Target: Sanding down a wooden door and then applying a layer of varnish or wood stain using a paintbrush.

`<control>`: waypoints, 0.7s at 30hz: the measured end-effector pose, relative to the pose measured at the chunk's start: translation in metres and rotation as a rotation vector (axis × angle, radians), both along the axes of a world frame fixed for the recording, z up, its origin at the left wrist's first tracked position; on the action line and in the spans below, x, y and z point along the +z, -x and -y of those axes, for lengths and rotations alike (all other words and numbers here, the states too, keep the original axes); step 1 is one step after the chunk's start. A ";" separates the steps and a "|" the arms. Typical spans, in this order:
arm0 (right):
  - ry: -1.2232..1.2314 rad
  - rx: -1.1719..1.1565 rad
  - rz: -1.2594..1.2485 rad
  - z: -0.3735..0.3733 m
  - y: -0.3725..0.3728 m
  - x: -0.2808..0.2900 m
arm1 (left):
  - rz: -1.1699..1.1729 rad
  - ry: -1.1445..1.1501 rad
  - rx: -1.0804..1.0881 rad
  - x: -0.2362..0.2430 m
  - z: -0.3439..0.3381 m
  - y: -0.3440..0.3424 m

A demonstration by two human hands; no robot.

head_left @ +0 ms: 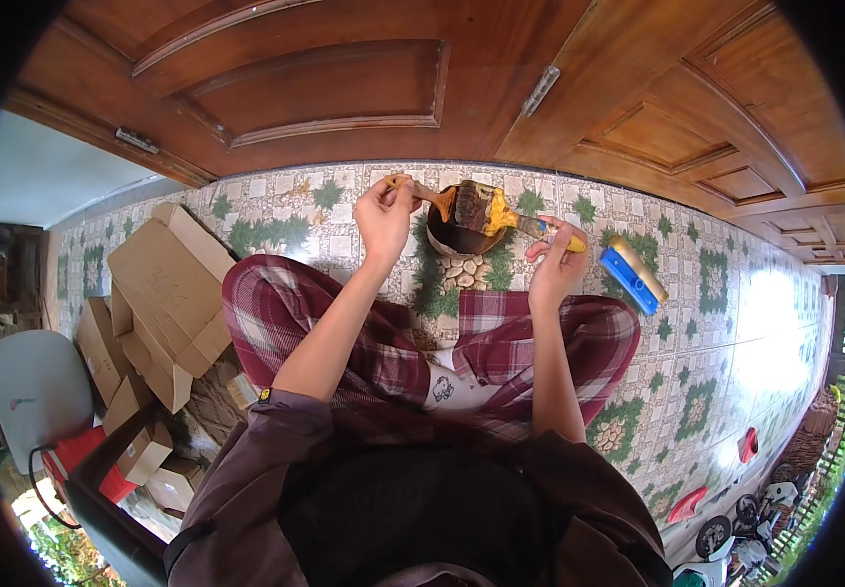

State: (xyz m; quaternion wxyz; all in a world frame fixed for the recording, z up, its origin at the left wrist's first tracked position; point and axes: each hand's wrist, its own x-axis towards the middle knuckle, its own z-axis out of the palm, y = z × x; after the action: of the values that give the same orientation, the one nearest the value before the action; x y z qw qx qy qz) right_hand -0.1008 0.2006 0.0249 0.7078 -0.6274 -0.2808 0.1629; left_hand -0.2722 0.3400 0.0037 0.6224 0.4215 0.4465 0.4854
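Tiled floor (682, 240): spreading beneath me, wooden doors (325, 93) standing along its far side.
Left hand (383, 220): I'm pinching an orange-brown tool (425, 192), likely a brush, by its handle.
Right hand (555, 262): I'm grasping the yellow-handled brush (503, 213), fingers curling round it.
Dark bristles (471, 205): sitting between both tools, overlapping too much for me to tell whose they are.
Brown pot (454, 239): standing on the tiles directly beneath them.
Brush step: I'm probably working one tool against the other.
Next brush move: likely calling for holding both above the pot's mouth.
Blue block brush (630, 279): lying beside the right hand.
Cardboard boxes (173, 284): sitting off to my left.
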 end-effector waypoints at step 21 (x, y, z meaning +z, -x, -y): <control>0.021 0.125 0.125 0.001 0.012 -0.014 | -0.140 -0.104 0.001 0.002 0.016 -0.008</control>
State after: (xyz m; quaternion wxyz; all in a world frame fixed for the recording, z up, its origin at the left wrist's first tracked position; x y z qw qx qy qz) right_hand -0.1131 0.1992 0.0110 0.6706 -0.6251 -0.3613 0.1703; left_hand -0.2640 0.3239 0.0054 0.5666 0.4859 0.4633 0.4777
